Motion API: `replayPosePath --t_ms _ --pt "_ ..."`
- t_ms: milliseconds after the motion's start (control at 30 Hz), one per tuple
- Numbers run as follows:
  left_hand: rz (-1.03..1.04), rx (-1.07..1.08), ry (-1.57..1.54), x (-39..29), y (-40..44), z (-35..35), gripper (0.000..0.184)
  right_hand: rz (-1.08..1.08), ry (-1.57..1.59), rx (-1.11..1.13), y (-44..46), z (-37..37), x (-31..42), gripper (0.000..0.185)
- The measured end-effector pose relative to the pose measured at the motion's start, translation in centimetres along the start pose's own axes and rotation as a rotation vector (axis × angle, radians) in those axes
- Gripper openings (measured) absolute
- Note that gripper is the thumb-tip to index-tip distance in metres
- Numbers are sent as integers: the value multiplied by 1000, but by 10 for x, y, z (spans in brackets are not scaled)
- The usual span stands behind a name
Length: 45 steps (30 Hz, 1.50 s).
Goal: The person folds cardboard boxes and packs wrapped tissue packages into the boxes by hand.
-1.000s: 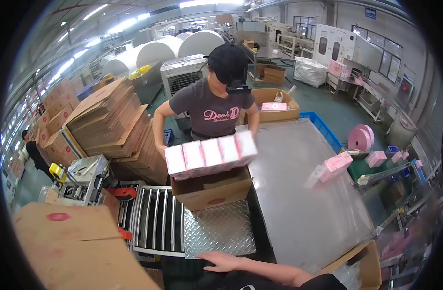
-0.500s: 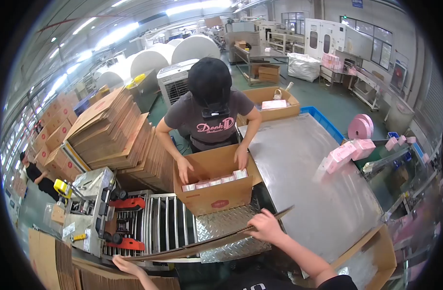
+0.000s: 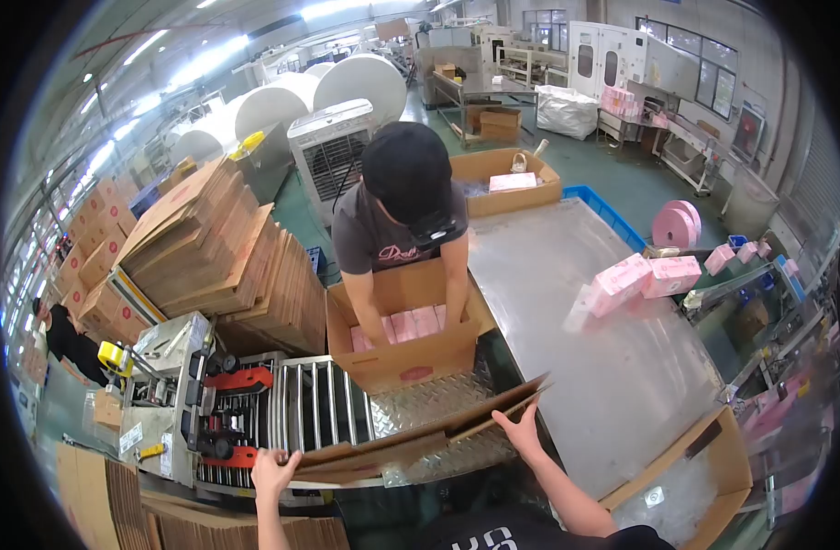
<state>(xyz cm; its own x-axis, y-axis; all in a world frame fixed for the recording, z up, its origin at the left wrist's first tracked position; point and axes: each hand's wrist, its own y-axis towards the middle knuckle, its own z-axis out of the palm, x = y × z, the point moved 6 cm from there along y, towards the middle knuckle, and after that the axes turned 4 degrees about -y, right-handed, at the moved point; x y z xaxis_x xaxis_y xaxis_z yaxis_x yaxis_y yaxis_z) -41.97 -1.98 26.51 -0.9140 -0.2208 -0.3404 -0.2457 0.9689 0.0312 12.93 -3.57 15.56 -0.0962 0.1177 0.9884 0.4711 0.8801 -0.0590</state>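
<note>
A flattened cardboard box (image 3: pixel 392 450) stretches across in front of me, its panels slightly apart toward the right end. My left hand (image 3: pixel 275 472) grips its left end with curled fingers. At the right end, my right hand (image 3: pixel 521 429) holds the edge, thumb apart from the fingers. Just beyond, an open carton (image 3: pixel 411 368) stands on the diamond-plate surface (image 3: pixel 438 395). Pink-and-white packs (image 3: pixel 414 324) lie inside it. A co-worker (image 3: pixel 403 197) in a black cap bends over that carton with both arms inside, hands mostly hidden.
On the left are a roller conveyor (image 3: pixel 317 403) and a taping machine (image 3: pixel 168 403). Stacked flat cartons (image 3: pixel 200 247) rise behind them. A metal table (image 3: pixel 585 357) lies to the right with pink packs (image 3: pixel 619 284) at its far side. An open box with clear plastic (image 3: pixel 677 495) sits lower right.
My left hand has moved right and up with the cardboard, whose panels have parted somewhat. My right hand has shifted its hold. The co-worker has leaned forward and reached deeper into the carton.
</note>
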Motion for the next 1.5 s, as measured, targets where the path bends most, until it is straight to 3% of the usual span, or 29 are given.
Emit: replayPosePath --t_ms 133,167,200,267,300,367,433,500,567,600,633,667,733,767,833,900,967,1000,1033,1100,1133,1200,1233,1267,1300,1367,1500 --pt "160 -136 220 -9 -8 -3 54 58 -195 227 -4 -23 -28 116" --pt "303 -228 310 -5 -10 2 57 90 -219 305 1 -28 -33 112" --pt "252 -206 357 -19 -14 -6 61 -34 -302 374 1 -37 -11 107" --pt "183 -154 420 -41 -17 -10 80 -80 -313 621 18 -62 -4 104" --pt "116 -122 353 -52 -19 -11 78 -124 -269 745 21 -70 26 101" --pt "124 5 173 -66 -15 13 74 -113 -198 850 38 -70 78 101" --pt "229 375 -209 -115 -36 41 69 128 -773 815 66 -73 55 108" --pt "726 467 -248 -161 -73 74 66 -287 -827 873 39 -36 46 119" --pt "755 821 -360 -161 -99 128 66 -71 -1122 1101 11 -12 -14 132" --pt "898 854 -194 -174 -116 132 70 -130 -1299 1201 2 -7 -34 130" --pt "1041 874 -25 -186 -128 137 75 -197 -1482 1290 2 -1 -52 128" --pt "1044 868 -25 -189 -130 148 75 -200 -1486 1286 7 -4 -63 128" --pt "1131 645 198 -181 -122 180 85 -377 -1485 1316 16 -6 -68 124" --pt "1127 635 195 -176 -116 194 85 -385 -1493 1314 16 -8 -58 124" --pt "1054 607 223 -165 -106 218 88 -199 -1135 1628 -23 -17 -5 120" --pt "1040 657 204 -169 -97 220 87 -445 -1511 1784 -58 -17 19 115" --pt "959 877 130 -168 -78 233 87 -420 -1498 1711 -40 -6 5 108" --pt "1027 802 -8 -174 -63 239 83 -133 -1291 1725 -10 5 -22 108" --pt "978 723 119 -223 -56 171 75 148 -1069 1713 3 11 -40 109" --pt "1144 233 -271 -269 -31 123 44 -167 -1164 996 40 16 3 119" --pt "1168 47 -379 -284 -18 100 35 -164 -1162 987 33 17 2 119" --pt "950 -149 -356 -293 9 75 31 -500 -1391 459 27 9 14 132" --pt "853 -300 -283 -290 17 65 31 -491 -1390 460 22 1 5 132" --pt "797 -442 -192 -276 23 79 34 -308 -1186 369 25 -20 -5 137" --pt "799 -435 -188 -268 7 85 34 -131 -979 279 25 -34 -16 141" --pt "688 -176 -252 -249 -31 110 41 -84 -946 250 8 -41 -13 140" --pt "711 43 -211 -180 -73 161 55 78 -834 89 0 -32 -39 141"
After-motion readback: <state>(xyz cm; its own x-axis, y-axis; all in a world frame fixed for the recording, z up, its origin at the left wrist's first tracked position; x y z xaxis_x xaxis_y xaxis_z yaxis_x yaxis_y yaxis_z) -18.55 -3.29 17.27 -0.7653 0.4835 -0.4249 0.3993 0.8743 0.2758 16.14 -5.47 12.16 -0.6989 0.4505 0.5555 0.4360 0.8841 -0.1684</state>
